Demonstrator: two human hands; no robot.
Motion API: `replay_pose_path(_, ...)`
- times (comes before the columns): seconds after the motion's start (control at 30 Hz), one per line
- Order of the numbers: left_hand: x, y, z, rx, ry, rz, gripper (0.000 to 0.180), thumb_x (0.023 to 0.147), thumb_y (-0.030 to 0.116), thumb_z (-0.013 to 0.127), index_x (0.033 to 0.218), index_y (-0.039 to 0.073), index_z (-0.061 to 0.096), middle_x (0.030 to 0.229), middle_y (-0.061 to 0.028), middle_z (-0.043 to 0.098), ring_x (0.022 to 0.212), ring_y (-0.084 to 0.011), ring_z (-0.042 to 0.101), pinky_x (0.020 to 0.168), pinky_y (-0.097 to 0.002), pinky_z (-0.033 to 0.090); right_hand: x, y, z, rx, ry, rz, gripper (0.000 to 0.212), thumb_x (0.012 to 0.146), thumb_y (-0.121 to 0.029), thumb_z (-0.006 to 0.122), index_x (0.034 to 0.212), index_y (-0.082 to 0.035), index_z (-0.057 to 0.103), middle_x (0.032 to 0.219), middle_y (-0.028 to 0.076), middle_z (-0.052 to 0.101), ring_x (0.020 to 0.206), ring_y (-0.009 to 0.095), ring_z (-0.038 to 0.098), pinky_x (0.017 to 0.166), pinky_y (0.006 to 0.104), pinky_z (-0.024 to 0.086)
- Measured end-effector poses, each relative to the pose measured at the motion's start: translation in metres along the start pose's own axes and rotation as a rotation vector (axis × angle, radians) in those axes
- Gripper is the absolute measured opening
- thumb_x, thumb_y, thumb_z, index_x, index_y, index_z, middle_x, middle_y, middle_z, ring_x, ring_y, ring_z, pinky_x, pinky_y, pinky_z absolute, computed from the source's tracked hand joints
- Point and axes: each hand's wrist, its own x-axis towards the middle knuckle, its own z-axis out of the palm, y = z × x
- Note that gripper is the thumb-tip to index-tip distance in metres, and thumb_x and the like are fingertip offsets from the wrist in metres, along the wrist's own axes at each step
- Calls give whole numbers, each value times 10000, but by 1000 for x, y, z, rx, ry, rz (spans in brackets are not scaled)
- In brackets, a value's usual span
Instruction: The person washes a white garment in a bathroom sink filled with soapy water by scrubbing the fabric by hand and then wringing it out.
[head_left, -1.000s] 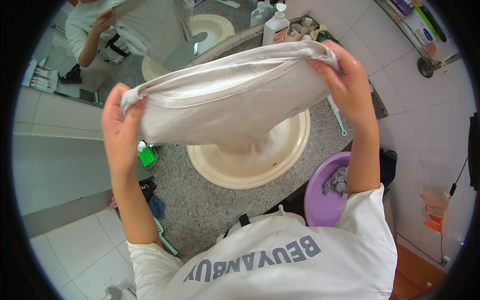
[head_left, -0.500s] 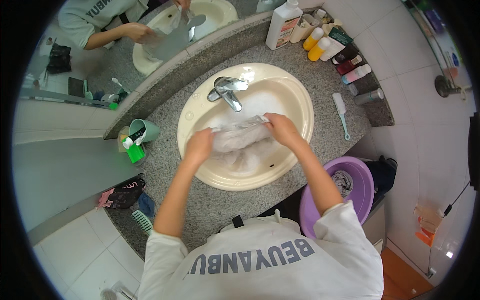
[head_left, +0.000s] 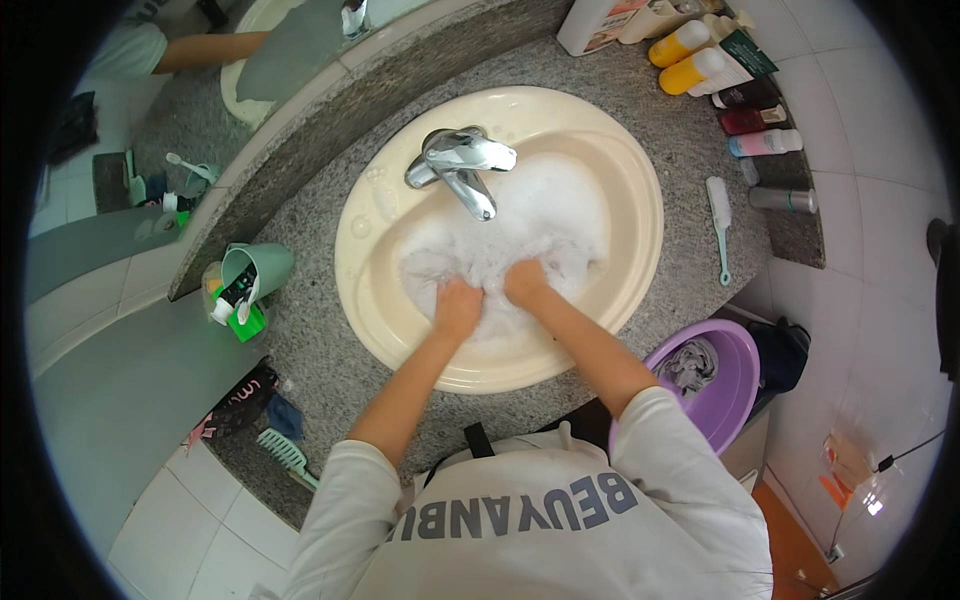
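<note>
Inside the cream oval sink (head_left: 648,215), a soaked whitish cloth (head_left: 432,266) lies bunched among thick white suds (head_left: 560,195). My left hand (head_left: 459,306) is down on the cloth's near side, fingers curled into it and partly covered by foam. Close beside it, my right hand (head_left: 524,284) is closed like a fist on the cloth, its fingertips hidden in the suds. The chrome faucet (head_left: 462,160) stands over the sink just beyond both hands.
A purple basin (head_left: 735,400) with a wet grey cloth (head_left: 690,366) sits at the right. A brush (head_left: 720,230) lies on the counter near several bottles (head_left: 692,72). To the left are a green cup (head_left: 268,270) and a comb (head_left: 287,455). A mirror borders the far left.
Both hands have lowered the stretched, lifted cloth into the suds and come closer together. The cloth is now bunched and partly under foam. The view has shifted nearer the sink.
</note>
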Motion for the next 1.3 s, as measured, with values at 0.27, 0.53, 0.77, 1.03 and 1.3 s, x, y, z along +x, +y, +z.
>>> replay_pose_path(0.27, 10, -17, -28, 77, -297, 108, 188, 822, 180, 495, 823, 87, 657, 839, -144, 660, 822, -292, 640, 768, -493, 460, -1, 4, 10, 187, -38, -223, 327, 834, -183, 487, 1133, -97, 589, 1113, 132, 621, 980, 295, 608, 861, 448, 455)
replay_pose_path(0.53, -20, -58, -109, -698, 190, -179, 203, 869, 66, 446, 997, -16, 581, 908, -197, 630, 830, -296, 607, 758, -364, 458, -64, 63, -60, 709, 351, 3, 276, 820, -75, 529, 1094, -62, 565, 1008, 181, 632, 941, 353, 603, 816, 421, 468)
replay_pose_path(0.77, -74, -54, -224, -992, 380, -98, 194, 905, 86, 444, 1008, -27, 565, 867, -88, 579, 840, -151, 531, 759, -279, 428, -172, 95, -177, 901, 574, 17, 163, 790, -53, 582, 948, -51, 543, 813, 186, 622, 753, 371, 601, 673, 415, 451)
replay_pose_path(1.03, -112, -15, -373, -938, 665, 46, 279, 954, 211, 481, 1058, -35, 564, 965, -58, 581, 925, -127, 518, 835, -262, 406, -276, 108, -284, 718, 1132, -140, 229, 755, 24, 544, 966, -57, 581, 771, 142, 617, 671, 241, 609, 639, 336, 471)
replay_pose_path(1.3, -149, 16, -498, -894, 843, 154, 408, 947, 343, 501, 1096, -29, 581, 956, -29, 604, 892, -87, 531, 829, -231, 410, -354, 107, -377, 617, 1397, -247, 202, 824, -36, 563, 1021, -21, 603, 810, 69, 616, 743, 123, 566, 693, 259, 452)
